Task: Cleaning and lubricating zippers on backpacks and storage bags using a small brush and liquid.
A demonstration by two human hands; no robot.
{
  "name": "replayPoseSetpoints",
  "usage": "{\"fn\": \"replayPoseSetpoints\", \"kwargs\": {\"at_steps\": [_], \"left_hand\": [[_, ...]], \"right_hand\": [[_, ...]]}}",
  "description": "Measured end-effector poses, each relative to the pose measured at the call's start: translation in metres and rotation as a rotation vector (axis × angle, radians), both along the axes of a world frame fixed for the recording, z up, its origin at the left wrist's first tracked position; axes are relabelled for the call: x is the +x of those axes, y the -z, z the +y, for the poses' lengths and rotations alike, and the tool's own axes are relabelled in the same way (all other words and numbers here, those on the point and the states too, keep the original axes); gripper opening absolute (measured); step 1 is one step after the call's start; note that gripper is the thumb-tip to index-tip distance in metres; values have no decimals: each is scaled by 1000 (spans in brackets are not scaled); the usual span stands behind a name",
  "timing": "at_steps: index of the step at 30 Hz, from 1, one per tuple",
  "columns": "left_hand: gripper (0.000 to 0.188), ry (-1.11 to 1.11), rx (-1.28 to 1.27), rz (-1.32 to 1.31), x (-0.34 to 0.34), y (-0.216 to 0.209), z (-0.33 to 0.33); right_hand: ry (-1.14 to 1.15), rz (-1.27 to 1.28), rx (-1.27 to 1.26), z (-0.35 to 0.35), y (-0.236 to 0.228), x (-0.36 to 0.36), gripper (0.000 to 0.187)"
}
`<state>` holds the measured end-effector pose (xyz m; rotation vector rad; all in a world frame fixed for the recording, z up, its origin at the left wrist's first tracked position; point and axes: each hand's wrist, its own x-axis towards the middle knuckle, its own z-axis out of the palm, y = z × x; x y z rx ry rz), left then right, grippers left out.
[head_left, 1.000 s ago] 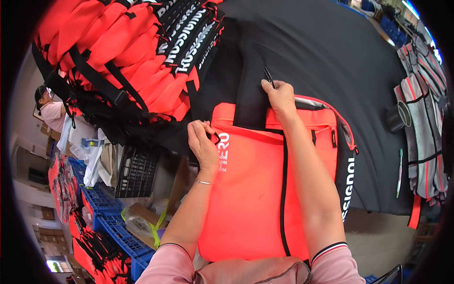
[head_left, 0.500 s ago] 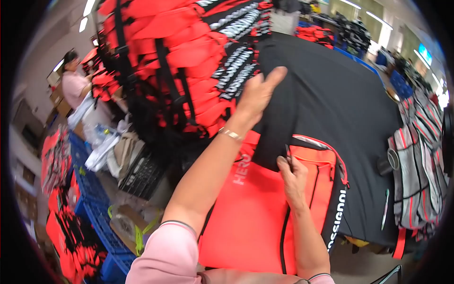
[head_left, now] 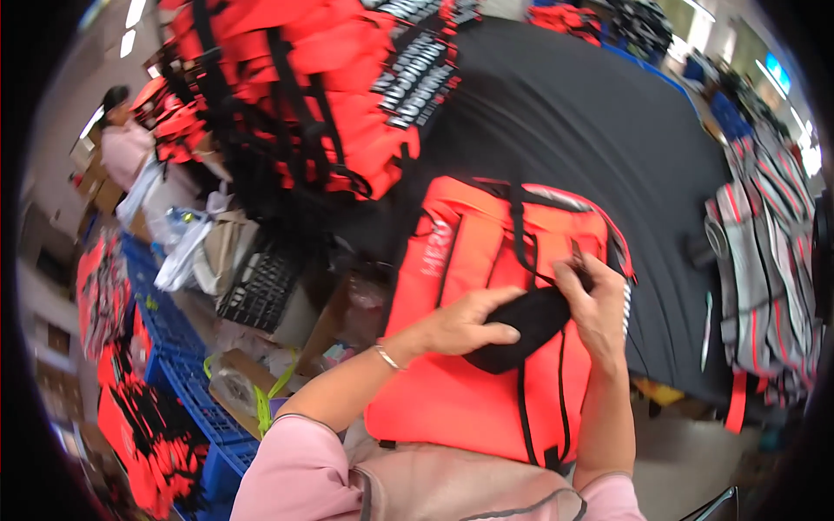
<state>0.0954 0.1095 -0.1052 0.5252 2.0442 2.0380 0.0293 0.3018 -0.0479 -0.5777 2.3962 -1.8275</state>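
A bright red-orange backpack [head_left: 434,382] with black straps and zips lies in front of me, at the near edge of the black-covered table. Over its middle is a black piece of fabric [head_left: 530,330], folded or bunched. My left hand [head_left: 460,323] grips the fabric's left side, thumb on top and fingers partly hidden. Closed in a pinch at the fabric's upper right corner is my right hand [head_left: 595,300]. A small dark tip shows above its fingers, too little to tell what it is. A thin black strap [head_left: 519,226] runs down the backpack beside the fabric.
A tall stack of red-and-black backpacks [head_left: 347,69] stands at the far left of the black table cover [head_left: 573,113]. Grey bags with red trim [head_left: 756,260] lie at the right. Blue plastic crates [head_left: 178,373] and a person in pink [head_left: 126,148] are at the left.
My left hand has come down from beside the stack onto the black fabric, which is now bunched lower over the backpack. My right hand has shifted right and slightly up.
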Motion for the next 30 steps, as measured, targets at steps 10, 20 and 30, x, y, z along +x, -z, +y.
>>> {"fn": "replayPoseSetpoints", "kwargs": {"at_steps": [10,20,30], "left_hand": [[45,-127,-146,41,22,-7,-3],[27,-296,-318,455,41,33,0],[26,-498,-207,177,56,51,1]], "right_hand": [[-118,-263,-121,8,28,21,15],[-337,-1104,-607,-13,112,47,19],[43,-361,-107,25,73,77,23]]}}
